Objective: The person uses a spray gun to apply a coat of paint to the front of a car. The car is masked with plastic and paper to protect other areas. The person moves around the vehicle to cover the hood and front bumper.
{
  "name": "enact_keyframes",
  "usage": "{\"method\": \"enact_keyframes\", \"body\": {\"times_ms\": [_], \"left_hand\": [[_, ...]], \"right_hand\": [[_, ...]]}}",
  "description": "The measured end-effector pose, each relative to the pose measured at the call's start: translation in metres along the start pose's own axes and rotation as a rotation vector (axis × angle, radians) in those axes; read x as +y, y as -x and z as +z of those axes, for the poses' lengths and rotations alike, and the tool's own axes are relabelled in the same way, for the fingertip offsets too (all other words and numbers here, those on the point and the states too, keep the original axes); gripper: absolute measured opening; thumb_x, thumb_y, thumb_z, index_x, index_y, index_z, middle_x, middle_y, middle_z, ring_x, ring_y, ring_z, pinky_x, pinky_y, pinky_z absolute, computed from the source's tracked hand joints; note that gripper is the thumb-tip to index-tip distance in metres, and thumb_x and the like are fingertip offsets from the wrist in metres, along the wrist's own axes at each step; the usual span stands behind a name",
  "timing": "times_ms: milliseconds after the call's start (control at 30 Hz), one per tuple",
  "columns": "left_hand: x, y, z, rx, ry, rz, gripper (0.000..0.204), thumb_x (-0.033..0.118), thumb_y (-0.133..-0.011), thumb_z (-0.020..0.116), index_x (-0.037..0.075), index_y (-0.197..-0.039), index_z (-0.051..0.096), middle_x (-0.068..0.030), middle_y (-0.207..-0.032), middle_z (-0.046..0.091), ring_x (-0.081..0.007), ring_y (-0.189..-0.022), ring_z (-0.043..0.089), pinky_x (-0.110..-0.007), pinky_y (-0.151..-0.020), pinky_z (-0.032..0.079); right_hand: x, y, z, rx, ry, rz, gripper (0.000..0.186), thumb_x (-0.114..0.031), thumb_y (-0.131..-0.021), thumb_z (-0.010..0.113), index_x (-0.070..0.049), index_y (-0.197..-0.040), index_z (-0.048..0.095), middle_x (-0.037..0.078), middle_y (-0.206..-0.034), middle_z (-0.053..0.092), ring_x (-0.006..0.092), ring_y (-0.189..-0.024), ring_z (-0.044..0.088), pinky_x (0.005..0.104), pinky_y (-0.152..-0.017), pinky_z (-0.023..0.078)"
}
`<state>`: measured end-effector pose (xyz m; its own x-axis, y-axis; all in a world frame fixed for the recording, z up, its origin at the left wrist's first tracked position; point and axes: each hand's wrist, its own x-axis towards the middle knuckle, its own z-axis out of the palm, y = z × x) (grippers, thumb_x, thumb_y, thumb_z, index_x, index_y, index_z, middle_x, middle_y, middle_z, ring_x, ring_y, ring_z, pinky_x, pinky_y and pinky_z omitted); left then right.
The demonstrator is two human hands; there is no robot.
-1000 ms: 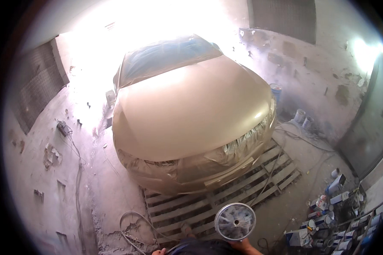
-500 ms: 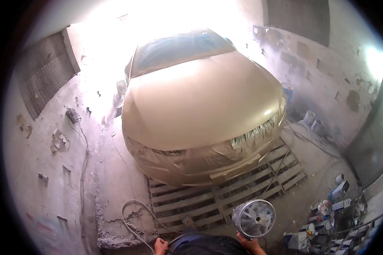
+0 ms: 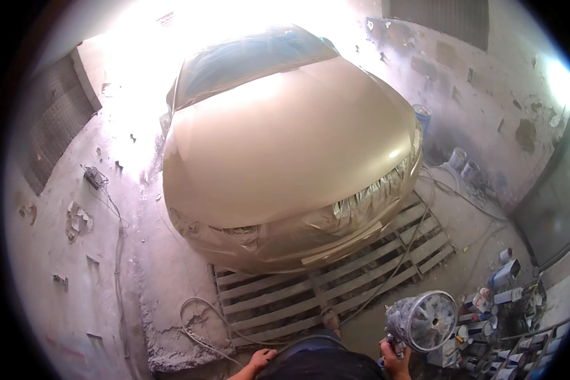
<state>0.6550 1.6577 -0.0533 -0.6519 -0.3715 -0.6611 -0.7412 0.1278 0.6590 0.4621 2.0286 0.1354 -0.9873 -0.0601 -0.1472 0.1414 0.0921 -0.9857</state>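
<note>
My right hand is wrapped round the handle of a paint spray gun. Its large, paint-smeared round cup shows its lid toward me. At the lower middle, my left hand is closed on a grey hose, which loops across the floor to the left. Beyond both hands stands a car with a beige-gold hood. Wrinkled masking film covers its front end, and more film lies over the windshield. Neither hand touches the car.
A slatted wooden pallet lies before the bumper, with my foot at its near edge. Paint cans crowd the lower right. Another hose crosses the pallet. Cables run along the left wall; buckets stand by the right wall.
My right hand has moved right with the spray gun. My left hand has shifted slightly right and up. The car sits farther left and higher in view, and my foot appears farther right.
</note>
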Motion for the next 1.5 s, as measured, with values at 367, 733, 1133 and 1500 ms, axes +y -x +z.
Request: {"method": "enact_keyframes", "body": {"times_ms": [367,733,1133,1500], "left_hand": [[0.109,-0.05,0.07,-0.494,-0.768,0.129,0.043,0.045,-0.073,0.054,0.008,-0.092,0.065,-0.0196,-0.092,0.062,-0.0363,-0.09,0.057,-0.041,-0.078,0.045],[0.109,-0.037,0.213,-0.2,-0.685,-0.074,0.042,0.027,-0.068,0.055,0.006,-0.103,0.063,-0.0188,-0.101,0.062,-0.034,-0.098,0.057,-0.038,-0.085,0.045],[0.194,-0.003,0.328,-0.067,-0.654,-0.026,0.038,0.037,-0.075,0.055,0.004,-0.091,0.063,-0.02,-0.091,0.063,-0.0355,-0.092,0.058,-0.04,-0.077,0.046],[0.171,-0.137,0.395,-0.227,-0.806,-0.142,0.049,0.044,-0.069,0.057,0.004,-0.097,0.064,-0.0211,-0.099,0.062,-0.0343,-0.095,0.059,-0.04,-0.081,0.046]], "right_hand": [[-0.015,-0.09,-0.075,0.138,0.189,0.053,0.008,-0.009,-0.082,0.057,-0.002,-0.08,0.06,0.003,-0.07,0.059,0.012,-0.068,0.055,0.0267,-0.062,0.044],[0.036,-0.159,-0.215,-0.022,0.594,-0.362,0.009,-0.01,-0.083,0.059,-0.003,-0.086,0.064,0.008,-0.08,0.063,0.0204,-0.072,0.058,0.0344,-0.066,0.046],[-0.016,-0.23,-0.327,-0.042,-0.129,-0.118,0.002,0.002,-0.078,0.055,0.0,-0.079,0.056,0.007,-0.075,0.061,0.0158,-0.069,0.058,0.0291,-0.065,0.047],[0.033,-0.33,-0.403,-0.009,0.454,-0.4,0.007,-0.008,-0.081,0.057,-0.002,-0.078,0.059,0.004,-0.074,0.06,0.0146,-0.069,0.056,0.0278,-0.066,0.045]]}}
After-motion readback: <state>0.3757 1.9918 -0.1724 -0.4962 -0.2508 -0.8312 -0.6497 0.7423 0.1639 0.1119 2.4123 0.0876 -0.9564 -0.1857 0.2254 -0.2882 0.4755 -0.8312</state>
